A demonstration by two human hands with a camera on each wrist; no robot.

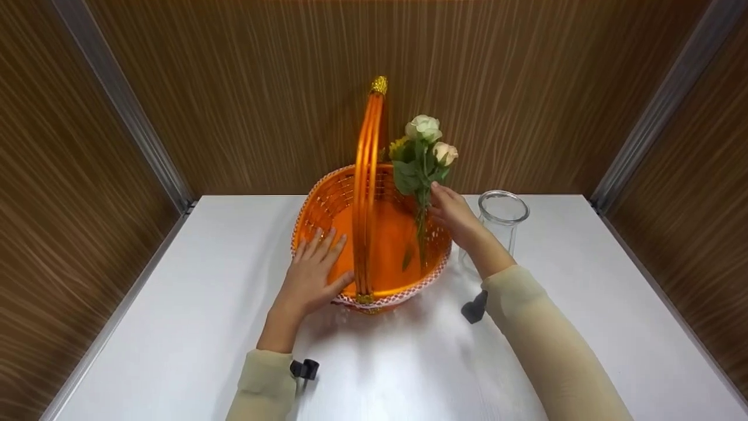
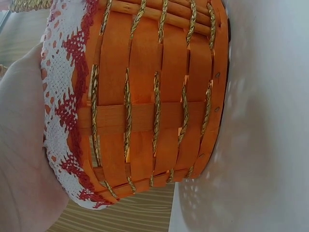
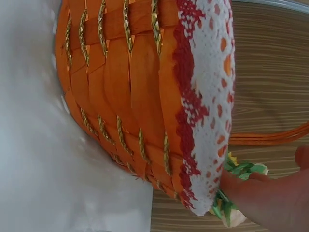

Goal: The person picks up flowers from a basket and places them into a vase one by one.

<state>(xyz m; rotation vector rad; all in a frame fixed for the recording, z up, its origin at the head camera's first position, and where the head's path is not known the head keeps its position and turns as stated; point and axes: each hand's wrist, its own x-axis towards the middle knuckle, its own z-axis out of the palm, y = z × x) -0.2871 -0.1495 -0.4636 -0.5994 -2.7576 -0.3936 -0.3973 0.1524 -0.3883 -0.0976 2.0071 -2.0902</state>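
An orange woven basket point(image 1: 385, 245) with a tall arched handle and lace-trimmed rim stands on the table. My left hand point(image 1: 312, 272) rests on its near-left rim, fingers straight and spread inward; the left wrist view shows the palm against the lace point(image 2: 63, 101). At the right side, my right hand point(image 1: 456, 219) holds a bunch of flowers point(image 1: 422, 166) by the stems, its fingertips partly hidden. White and pale roses and a yellow bloom rise above the rim, stems reaching down inside. In the right wrist view, the right hand point(image 3: 265, 193) hides part of the bunch.
A clear glass jar point(image 1: 504, 216) stands right of the basket, partly behind my right forearm. Wood-patterned panels point(image 1: 263, 93) enclose the white table point(image 1: 204, 304) at the back and both sides.
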